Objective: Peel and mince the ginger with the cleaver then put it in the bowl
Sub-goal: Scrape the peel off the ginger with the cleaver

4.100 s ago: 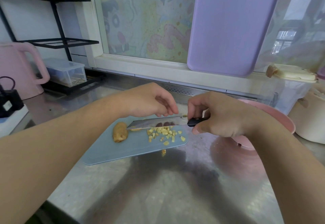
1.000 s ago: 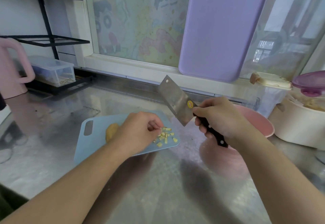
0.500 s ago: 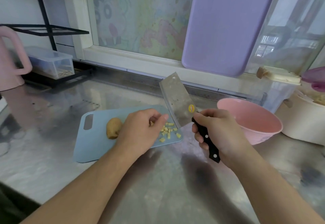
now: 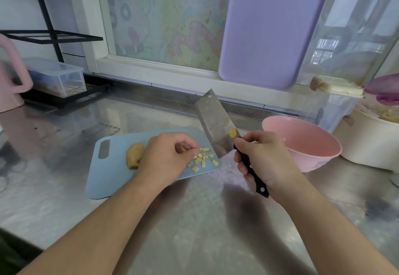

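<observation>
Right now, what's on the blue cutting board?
An unpeeled ginger chunk, minced ginger bits and the left hand gathering them. The hand covers some bits.

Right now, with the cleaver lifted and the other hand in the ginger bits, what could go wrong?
1. The cleaver in the right hand hangs blade-down close to the left hand, which is picking at the minced ginger: a slip could nick fingers.
2. The ginger lies near the cutting board edge, so sweeping could scatter it short of the pink bowl.
</observation>
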`<state>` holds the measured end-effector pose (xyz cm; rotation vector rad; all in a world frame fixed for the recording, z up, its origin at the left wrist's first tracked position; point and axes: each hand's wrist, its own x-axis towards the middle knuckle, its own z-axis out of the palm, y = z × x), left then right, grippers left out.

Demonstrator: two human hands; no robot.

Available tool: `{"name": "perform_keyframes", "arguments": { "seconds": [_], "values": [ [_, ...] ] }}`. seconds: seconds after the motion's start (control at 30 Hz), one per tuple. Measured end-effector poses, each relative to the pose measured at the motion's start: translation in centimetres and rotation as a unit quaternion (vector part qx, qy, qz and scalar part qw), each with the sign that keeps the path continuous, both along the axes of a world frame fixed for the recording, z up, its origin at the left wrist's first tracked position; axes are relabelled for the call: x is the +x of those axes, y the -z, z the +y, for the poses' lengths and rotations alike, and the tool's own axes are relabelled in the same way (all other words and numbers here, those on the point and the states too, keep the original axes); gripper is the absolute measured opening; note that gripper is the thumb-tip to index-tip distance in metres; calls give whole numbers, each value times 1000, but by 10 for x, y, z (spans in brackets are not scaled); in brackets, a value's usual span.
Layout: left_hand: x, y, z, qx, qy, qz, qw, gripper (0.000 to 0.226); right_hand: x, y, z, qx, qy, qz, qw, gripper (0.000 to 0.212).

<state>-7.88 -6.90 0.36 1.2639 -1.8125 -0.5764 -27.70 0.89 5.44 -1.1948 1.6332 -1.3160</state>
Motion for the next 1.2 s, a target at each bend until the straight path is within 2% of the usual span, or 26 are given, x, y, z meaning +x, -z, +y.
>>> {"name": "perform_keyframes", "arguments": {
  "seconds": [0.17, 0.5, 0.77, 0.9, 1.03, 1.13, 1.2],
  "values": [
    [3, 0, 3, -16, -10, -38, 999, 12, -3, -2, 1, 10, 24, 46, 999, 22],
    [5, 0, 4, -27, -40, 18, 999, 23, -8, -9, 7, 57, 40, 158, 985, 30],
    [13, 3, 0, -11, -95, 9, 995, 47, -8, -11, 9, 67, 39, 179, 981, 27],
    [20, -1, 0, -27, -120, 10, 992, 41, -6, -12, 12, 61, 40, 186, 980, 27],
    [19, -7, 10, -43, -120, -51, 990, 31, -5, -14, 13, 73, 46, 214, 973, 30],
    [22, -10, 11, -21, -152, -73, 985, 29, -4, -16, 13, 81, 45, 209, 973, 25],
    [24, -10, 9, -37, -135, -66, 988, 30, -3, -17, 14, 84, 35, 195, 977, 21]
  ]
}}
